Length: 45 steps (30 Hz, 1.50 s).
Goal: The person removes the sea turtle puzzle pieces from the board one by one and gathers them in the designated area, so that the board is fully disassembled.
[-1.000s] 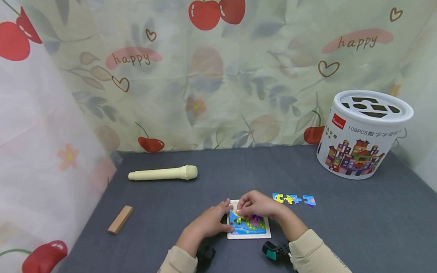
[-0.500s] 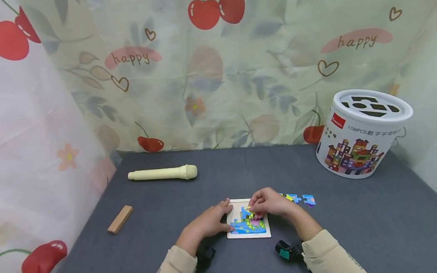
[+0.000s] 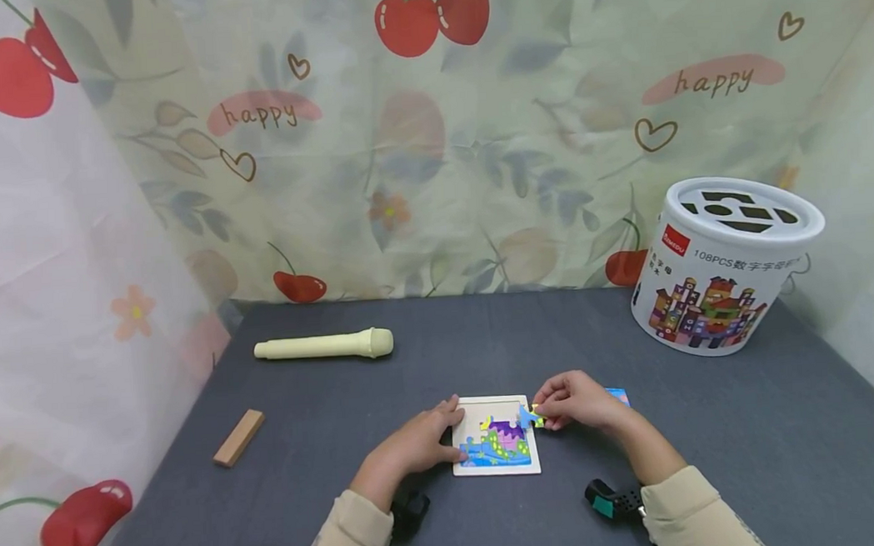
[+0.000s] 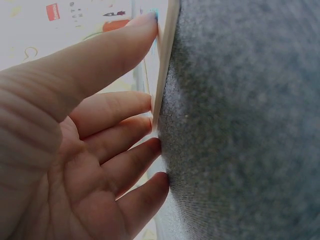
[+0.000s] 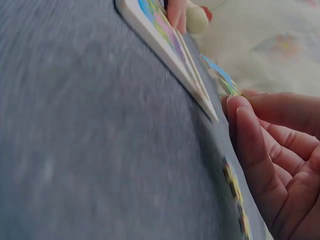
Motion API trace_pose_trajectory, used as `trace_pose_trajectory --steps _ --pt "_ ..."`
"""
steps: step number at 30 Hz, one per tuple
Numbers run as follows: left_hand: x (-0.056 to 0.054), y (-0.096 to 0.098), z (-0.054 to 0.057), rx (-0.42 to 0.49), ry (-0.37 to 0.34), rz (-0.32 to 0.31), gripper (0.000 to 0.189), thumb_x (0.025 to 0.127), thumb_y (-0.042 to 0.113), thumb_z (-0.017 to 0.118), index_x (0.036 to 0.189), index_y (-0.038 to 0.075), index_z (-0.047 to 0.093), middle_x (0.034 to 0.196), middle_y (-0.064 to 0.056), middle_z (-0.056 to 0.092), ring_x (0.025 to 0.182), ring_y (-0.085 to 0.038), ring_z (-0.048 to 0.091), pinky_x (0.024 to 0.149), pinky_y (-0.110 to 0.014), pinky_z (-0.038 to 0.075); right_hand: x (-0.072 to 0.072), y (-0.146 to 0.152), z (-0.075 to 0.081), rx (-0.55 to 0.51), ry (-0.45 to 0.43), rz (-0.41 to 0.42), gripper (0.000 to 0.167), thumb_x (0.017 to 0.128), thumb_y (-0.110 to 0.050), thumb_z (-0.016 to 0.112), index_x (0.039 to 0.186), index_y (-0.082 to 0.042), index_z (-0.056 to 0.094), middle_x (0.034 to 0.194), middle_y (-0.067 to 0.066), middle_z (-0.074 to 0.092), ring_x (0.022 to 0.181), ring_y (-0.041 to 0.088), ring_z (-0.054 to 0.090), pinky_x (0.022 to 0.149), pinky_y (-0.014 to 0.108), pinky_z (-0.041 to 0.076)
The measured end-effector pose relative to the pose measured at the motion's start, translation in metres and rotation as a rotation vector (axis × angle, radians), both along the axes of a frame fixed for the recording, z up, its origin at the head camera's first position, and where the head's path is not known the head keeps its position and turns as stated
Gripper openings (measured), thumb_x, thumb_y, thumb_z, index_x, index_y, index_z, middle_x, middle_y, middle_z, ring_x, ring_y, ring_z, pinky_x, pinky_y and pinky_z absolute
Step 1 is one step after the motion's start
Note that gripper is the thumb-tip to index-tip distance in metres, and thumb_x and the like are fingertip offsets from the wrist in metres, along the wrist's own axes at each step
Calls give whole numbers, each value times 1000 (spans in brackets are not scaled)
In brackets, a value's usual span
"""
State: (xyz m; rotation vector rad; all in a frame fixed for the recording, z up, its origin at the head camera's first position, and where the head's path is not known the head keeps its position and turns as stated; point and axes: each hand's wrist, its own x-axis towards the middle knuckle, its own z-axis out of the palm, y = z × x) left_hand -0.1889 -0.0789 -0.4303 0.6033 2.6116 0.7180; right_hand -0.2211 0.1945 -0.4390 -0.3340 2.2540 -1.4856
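A small jigsaw puzzle in a pale wooden tray [image 3: 494,472] lies at the front middle of the table. Joined pieces [image 3: 502,444] in blue, purple, pink and green fill its lower part; bare wood shows at the upper left. My left hand [image 3: 418,448] rests at the tray's left edge, thumb and fingertips touching the rim, fingers nearly straight. Between thumb and fingertips, my right hand [image 3: 576,400] pinches a blue and yellow puzzle piece [image 5: 223,77], raised over the tray's upper right edge. Loose puzzle pieces [image 5: 235,195] lie beneath that hand, mostly hidden in the head view.
At the back left lies a cream toy microphone [image 3: 325,347], with a wooden block [image 3: 239,438] nearer the left edge. A white bucket [image 3: 723,280] with a shape-hole lid stands at the back right. Printed curtains [image 3: 431,181] surround the dark table [image 3: 325,413].
My right hand has moved right from the tray's upper left to its right edge, carrying the blue and yellow puzzle piece off the picture. My left hand has stayed in place.
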Motion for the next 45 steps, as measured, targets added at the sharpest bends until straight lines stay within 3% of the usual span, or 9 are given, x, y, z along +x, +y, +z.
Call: trace_pose_trajectory --steps 16,45 --pt "-1 0 -2 -1 3 -18 67 83 25 69 141 7 41 153 -10 26 141 -31 25 112 -49 25 8 28 -6 54 -6 -69 22 86 -12 64 95 8 61 72 1 65 62 7 60 59 24 54" --pt "-2 -1 -3 -16 -12 -14 66 84 26 68 142 9 39 154 -8 24 143 -29 22 113 -48 24 13 25 -3 140 73 -87 19 83 -10 68 91 7 63 72 1 59 59 7 57 55 23 54"
